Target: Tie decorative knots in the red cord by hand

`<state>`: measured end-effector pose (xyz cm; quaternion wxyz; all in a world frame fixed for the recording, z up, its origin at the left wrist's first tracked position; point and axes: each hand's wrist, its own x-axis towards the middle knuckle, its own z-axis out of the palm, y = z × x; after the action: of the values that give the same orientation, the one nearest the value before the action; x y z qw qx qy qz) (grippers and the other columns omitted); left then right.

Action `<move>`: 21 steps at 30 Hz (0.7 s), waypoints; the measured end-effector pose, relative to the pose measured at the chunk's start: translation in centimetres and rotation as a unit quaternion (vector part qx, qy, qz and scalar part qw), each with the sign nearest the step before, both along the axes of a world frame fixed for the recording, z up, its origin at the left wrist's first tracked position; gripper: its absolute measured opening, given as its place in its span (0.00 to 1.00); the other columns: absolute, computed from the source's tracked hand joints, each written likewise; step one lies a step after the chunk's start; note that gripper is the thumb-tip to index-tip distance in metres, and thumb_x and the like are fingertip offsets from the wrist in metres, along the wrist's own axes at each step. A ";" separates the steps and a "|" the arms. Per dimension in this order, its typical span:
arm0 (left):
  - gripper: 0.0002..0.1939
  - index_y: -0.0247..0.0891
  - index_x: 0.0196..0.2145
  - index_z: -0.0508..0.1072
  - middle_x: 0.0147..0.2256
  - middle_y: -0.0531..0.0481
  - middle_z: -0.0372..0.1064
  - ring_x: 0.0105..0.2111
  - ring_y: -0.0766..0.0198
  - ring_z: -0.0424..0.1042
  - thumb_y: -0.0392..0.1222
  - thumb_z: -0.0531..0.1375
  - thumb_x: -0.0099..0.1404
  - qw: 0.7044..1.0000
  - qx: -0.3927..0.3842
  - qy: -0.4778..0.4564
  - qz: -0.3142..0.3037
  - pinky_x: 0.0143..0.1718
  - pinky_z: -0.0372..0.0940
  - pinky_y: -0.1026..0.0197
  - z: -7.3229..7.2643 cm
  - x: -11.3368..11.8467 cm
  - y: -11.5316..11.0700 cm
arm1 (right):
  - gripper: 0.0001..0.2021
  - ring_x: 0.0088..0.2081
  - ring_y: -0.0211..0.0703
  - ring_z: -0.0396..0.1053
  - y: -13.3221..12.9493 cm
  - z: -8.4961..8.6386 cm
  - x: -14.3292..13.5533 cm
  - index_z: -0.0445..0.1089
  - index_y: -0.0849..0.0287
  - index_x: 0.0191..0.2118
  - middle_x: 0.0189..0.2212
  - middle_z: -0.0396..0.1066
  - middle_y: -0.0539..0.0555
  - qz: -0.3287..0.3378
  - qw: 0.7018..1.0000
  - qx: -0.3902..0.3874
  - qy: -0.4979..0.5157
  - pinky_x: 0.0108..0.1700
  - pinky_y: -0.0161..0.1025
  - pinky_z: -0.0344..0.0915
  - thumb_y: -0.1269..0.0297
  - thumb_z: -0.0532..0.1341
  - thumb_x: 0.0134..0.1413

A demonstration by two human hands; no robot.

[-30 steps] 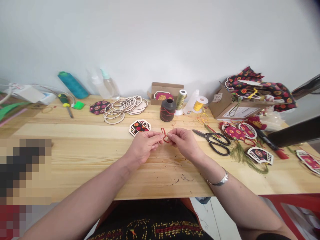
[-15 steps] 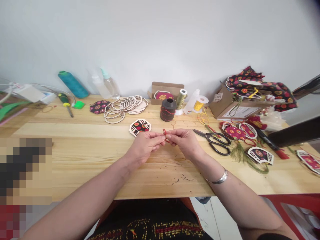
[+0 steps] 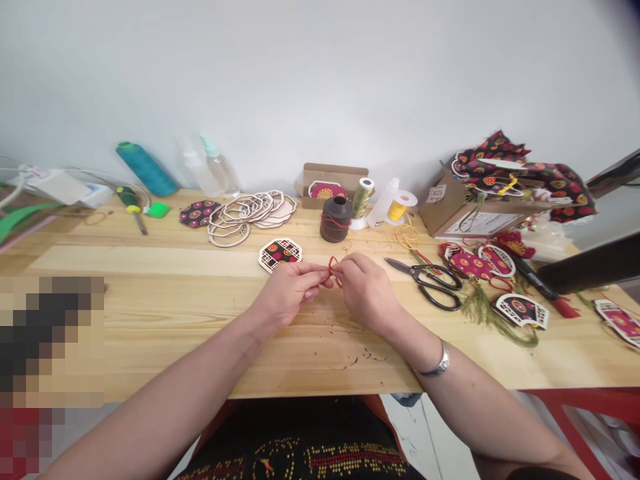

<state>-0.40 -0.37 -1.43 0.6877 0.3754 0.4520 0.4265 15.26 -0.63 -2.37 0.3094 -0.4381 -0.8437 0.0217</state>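
Observation:
A thin red cord [image 3: 332, 263] forms a small loop between my fingertips, just above the wooden table [image 3: 175, 320]. My left hand [image 3: 295, 287] pinches it between thumb and forefinger. From the other side my right hand [image 3: 367, 290] closes on the same cord, its back turned up so that most of its fingers are hidden. Behind my left hand lies an octagonal ornament [image 3: 281, 253] with patterned fabric in a pale frame. Black-handled scissors [image 3: 425, 277] rest to the right of my right hand.
At the back stand a dark thread cone [image 3: 336, 223], a yellow spool [image 3: 399, 208] and a cardboard box [image 3: 445, 207] heaped with fabric. Pale cut-out frames [image 3: 250, 217] lie back left. Finished ornaments with tassels [image 3: 520, 310] lie at the right, near a black post [image 3: 590, 263].
My right hand has rolled over, its back now facing up, and the red loop stands more open between the fingers. My left hand has barely moved.

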 end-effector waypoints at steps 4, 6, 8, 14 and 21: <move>0.08 0.30 0.28 0.79 0.23 0.45 0.73 0.17 0.77 0.54 0.38 0.65 0.50 1.000 0.008 0.027 -0.012 0.17 0.46 0.68 0.1 -0.1 0.0 | 0.10 0.32 0.42 0.64 0.0 -0.2 0.0 0.68 0.62 0.33 0.29 0.69 0.56 -0.014 0.999 0.031 -0.027 0.33 0.37 0.61 0.73 0.50 0.59; 0.08 0.31 0.28 0.79 0.24 0.45 0.73 0.17 0.77 0.55 0.39 0.65 0.52 0.998 0.019 0.059 -0.012 0.17 0.47 0.68 0.2 -0.2 -0.1 | 0.09 0.31 0.41 0.65 0.0 -0.2 0.0 0.68 0.61 0.33 0.29 0.69 0.56 -0.027 1.000 0.015 0.000 0.33 0.36 0.61 0.71 0.51 0.59; 0.07 0.32 0.28 0.78 0.25 0.45 0.74 0.16 0.77 0.55 0.40 0.64 0.53 0.995 0.033 0.092 -0.008 0.17 0.48 0.68 0.3 -0.2 -0.1 | 0.09 0.31 0.41 0.66 0.1 -0.1 0.0 0.68 0.61 0.33 0.29 0.70 0.55 -0.040 0.999 -0.016 0.033 0.33 0.36 0.61 0.70 0.51 0.60; 0.08 0.33 0.28 0.77 0.27 0.45 0.75 0.16 0.76 0.56 0.41 0.63 0.54 0.991 0.051 0.125 0.003 0.17 0.49 0.68 0.5 -0.1 -0.1 | 0.06 0.30 0.40 0.68 0.2 0.4 -0.2 0.68 0.60 0.30 0.27 0.71 0.53 -0.064 0.989 -0.089 0.097 0.33 0.35 0.61 0.71 0.55 0.56; 0.06 0.34 0.26 0.77 0.28 0.47 0.75 0.16 0.77 0.57 0.41 0.65 0.52 0.998 0.028 0.064 0.002 0.17 0.48 0.68 0.7 -0.2 0.0 | 0.06 0.29 0.39 0.67 0.2 0.5 -0.2 0.68 0.59 0.28 0.26 0.70 0.52 -0.063 0.980 -0.128 0.140 0.33 0.35 0.60 0.72 0.56 0.55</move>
<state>-0.61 -0.42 -0.78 0.6459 0.4198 0.4836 0.4156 15.03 -0.43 -1.84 0.3667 -0.5192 -0.7527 0.1715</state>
